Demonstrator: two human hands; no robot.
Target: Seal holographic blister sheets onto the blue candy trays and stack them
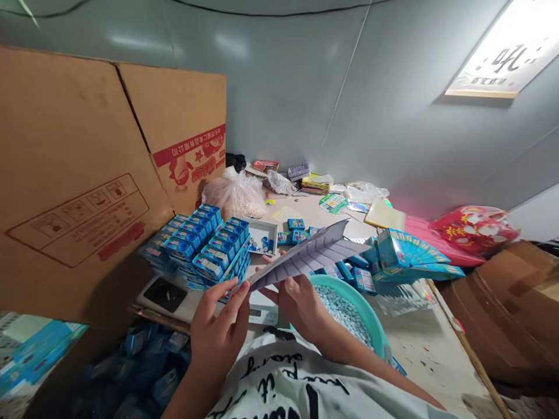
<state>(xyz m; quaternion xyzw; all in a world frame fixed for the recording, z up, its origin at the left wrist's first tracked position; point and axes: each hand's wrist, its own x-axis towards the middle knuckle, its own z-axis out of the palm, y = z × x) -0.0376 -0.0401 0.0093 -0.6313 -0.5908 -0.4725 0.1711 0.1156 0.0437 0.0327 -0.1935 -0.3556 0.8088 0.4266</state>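
Observation:
Between my two hands is a folded pale sheet (305, 259), paper or thin card, with creases or printed lines across it; I cannot tell which. My left hand (220, 317) pinches its near left corner between thumb and fingers. Around its lower edge, my right hand (303, 305) has the thumb in front and fingers partly hidden behind. Below the sheet sits a white scale (263, 315), partly covered. A turquoise basin (375, 314) of small pale pellets stands right beside my right forearm. Left of the sheet rise stacks of small blue boxes (213, 256).
A large cardboard carton (74, 174) stands at left. Behind the stacks are a white tray (271, 235) with small round pieces and a tied plastic bag (236, 195). Fanned blue cartons (406, 256) lie at right. Many blue boxes (148, 366) fill the space below the table's left edge.

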